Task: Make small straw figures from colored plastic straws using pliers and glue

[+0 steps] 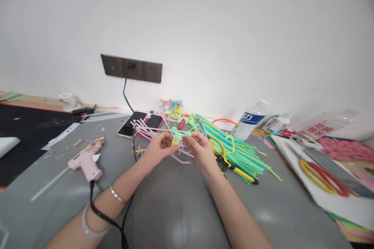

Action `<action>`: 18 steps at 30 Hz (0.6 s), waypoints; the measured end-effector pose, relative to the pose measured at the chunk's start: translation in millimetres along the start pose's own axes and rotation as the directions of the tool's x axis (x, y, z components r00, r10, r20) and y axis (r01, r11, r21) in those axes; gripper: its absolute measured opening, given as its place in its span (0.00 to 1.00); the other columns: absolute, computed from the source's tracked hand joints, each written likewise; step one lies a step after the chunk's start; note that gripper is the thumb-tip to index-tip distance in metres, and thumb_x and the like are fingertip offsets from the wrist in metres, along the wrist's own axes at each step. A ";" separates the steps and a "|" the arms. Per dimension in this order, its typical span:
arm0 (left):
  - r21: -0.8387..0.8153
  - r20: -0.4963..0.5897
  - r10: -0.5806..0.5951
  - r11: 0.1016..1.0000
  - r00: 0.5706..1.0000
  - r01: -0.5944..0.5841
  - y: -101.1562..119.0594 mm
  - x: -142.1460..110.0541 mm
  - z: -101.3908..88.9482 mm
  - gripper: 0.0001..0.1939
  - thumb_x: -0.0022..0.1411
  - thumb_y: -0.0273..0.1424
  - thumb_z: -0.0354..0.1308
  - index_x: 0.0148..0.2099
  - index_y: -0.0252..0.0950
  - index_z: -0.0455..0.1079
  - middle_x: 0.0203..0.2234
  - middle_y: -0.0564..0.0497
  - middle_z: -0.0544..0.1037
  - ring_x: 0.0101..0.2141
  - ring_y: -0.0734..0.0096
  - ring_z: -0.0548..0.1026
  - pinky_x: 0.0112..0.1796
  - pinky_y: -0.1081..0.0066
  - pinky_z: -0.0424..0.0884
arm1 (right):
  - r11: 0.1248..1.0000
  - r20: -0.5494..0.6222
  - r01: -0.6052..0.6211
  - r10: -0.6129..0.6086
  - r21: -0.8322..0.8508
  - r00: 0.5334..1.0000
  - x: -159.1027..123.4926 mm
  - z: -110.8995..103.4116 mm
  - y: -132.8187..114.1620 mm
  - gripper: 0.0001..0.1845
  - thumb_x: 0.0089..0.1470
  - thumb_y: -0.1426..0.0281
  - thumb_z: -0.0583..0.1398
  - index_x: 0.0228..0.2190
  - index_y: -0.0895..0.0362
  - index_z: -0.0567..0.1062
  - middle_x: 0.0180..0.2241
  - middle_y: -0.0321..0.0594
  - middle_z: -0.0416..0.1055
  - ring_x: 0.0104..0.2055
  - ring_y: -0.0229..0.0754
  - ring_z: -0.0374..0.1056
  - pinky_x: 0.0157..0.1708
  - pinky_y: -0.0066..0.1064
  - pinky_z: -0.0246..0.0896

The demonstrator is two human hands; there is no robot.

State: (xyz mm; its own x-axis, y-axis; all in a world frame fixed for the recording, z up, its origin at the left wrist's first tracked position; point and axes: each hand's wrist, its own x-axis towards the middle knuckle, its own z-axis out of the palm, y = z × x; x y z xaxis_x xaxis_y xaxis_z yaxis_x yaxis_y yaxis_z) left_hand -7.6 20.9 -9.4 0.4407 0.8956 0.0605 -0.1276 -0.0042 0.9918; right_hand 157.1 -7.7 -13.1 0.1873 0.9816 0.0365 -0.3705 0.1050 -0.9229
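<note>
Over the middle of the grey table, my left hand [159, 149] pinches a small mint-green and yellow pipe-cleaner figure [176, 137] between thumb and fingers. My right hand [203, 152] is closed on a little mint-green piece [187, 134] at the figure's right side; whether the two are joined I cannot tell. Behind my hands lie pale purple pipe cleaners [143, 127]. A loose bundle of green and yellow pipe cleaners [244, 155] spreads to the right. Pliers with yellow-and-black handles [242, 174] lie against that bundle, partly hidden by my right hand.
A pink glue gun [86, 160] lies at left, its black cord crossing my left forearm. Two phones [132, 123], finished little figures [177, 109] and a water bottle [250, 120] stand or lie near the wall. Scissors [324, 177] rest on white paper at right.
</note>
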 end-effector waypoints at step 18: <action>-0.040 0.007 0.006 0.999 1.000 -0.005 0.7 -1.4 2.0 0.18 0.47 0.38 0.69 0.33 0.35 0.64 0.27 0.57 0.68 0.28 0.75 0.68 0.30 0.75 0.68 | 0.999 0.084 0.000 0.004 -0.040 0.996 0.0 -0.4 0.2 0.16 0.40 0.59 0.72 0.28 0.54 0.75 0.27 0.34 0.74 0.30 0.37 0.68 0.35 0.29 0.64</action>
State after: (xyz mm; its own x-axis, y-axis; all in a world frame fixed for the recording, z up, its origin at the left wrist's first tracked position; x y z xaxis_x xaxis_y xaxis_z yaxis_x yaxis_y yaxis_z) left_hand -6.5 18.8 -8.5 0.4465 0.8923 0.0668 -0.1652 0.0088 0.9862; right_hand 157.4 -7.8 -13.5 0.1088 0.9919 0.0651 -0.3339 0.0981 -0.9375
